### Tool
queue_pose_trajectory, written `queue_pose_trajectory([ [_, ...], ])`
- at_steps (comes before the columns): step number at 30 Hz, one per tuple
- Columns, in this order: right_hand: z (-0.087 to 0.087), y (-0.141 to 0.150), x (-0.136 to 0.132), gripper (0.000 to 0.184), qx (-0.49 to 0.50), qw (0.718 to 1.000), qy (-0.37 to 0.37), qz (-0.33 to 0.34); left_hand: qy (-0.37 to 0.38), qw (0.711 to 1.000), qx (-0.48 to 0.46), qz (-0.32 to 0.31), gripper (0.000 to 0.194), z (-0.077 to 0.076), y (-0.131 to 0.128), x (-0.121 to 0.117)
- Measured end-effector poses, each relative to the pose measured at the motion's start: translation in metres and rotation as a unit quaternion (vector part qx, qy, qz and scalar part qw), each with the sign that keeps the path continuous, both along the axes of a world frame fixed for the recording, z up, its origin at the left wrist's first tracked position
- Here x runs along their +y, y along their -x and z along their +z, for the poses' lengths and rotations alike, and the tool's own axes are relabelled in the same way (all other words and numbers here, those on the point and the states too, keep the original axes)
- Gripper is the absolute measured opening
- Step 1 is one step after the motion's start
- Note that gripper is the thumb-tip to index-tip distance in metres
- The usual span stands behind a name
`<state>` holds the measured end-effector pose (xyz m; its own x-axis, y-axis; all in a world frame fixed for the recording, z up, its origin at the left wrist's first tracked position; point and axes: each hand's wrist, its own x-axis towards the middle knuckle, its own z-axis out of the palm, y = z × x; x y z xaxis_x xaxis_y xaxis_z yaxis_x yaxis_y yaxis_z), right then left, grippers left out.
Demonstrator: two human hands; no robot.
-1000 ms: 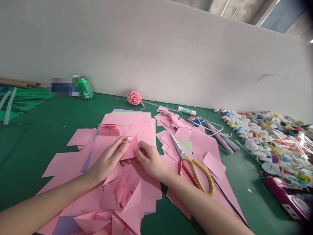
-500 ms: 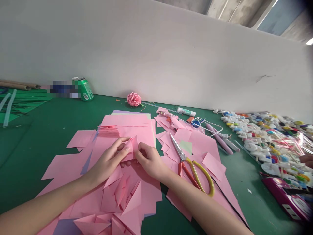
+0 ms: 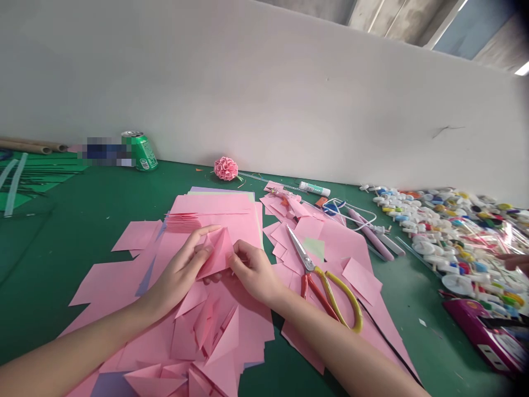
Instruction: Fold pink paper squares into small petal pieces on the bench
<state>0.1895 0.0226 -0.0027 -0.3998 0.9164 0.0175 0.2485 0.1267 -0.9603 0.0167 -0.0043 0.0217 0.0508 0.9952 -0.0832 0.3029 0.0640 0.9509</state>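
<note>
A partly folded sheet of pink paper [image 3: 217, 255] is held up between my two hands, its top drawn into a point. My left hand [image 3: 190, 259] pinches its left side with thumb and fingers. On the right edge, the fingertips of my right hand [image 3: 250, 267] are closed round the lower corner. Beneath my hands lie several folded pink paper pieces [image 3: 210, 325] on overlapping pink sheets [image 3: 248, 325]. A stack of folded pink strips [image 3: 184, 221] rests just beyond my left hand.
Scissors [image 3: 318, 275] with yellow and red handles lie right of my hands. Behind stand a pink paper ball [image 3: 226, 169] and a green can [image 3: 142, 151]. A glue stick [image 3: 314, 189], many plastic pieces [image 3: 446, 237] and a purple box [image 3: 483, 333] are rightward. Another person's hand [image 3: 514, 262] shows at the right edge.
The paper in my hands has opened out wider, showing more of its left face. My left thumb has shifted left, while my right hand stays in place. The other person's hand reaches slightly further in.
</note>
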Motion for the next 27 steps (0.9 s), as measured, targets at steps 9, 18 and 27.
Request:
queue_pose_trajectory([
  [9, 0.0011, 0.0004, -0.0012, 0.024, 0.031, 0.999, 0.028, 0.001, -0.059, 0.998, 0.025, -0.011, 0.045, -0.0039, 0.0029, 0.0019],
  [18, 0.0004, 0.0007, -0.0013, 0.024, 0.030, 0.999, 0.012, -0.017, -0.029, 0.999, 0.043, 0.016, 0.047, -0.0028, 0.0013, 0.0006],
  [27, -0.0006, 0.0005, -0.0012, 0.019, 0.046, 0.999, 0.016, -0.022, -0.035, 0.998, 0.046, 0.015, 0.037, -0.0059, 0.0014, 0.0018],
])
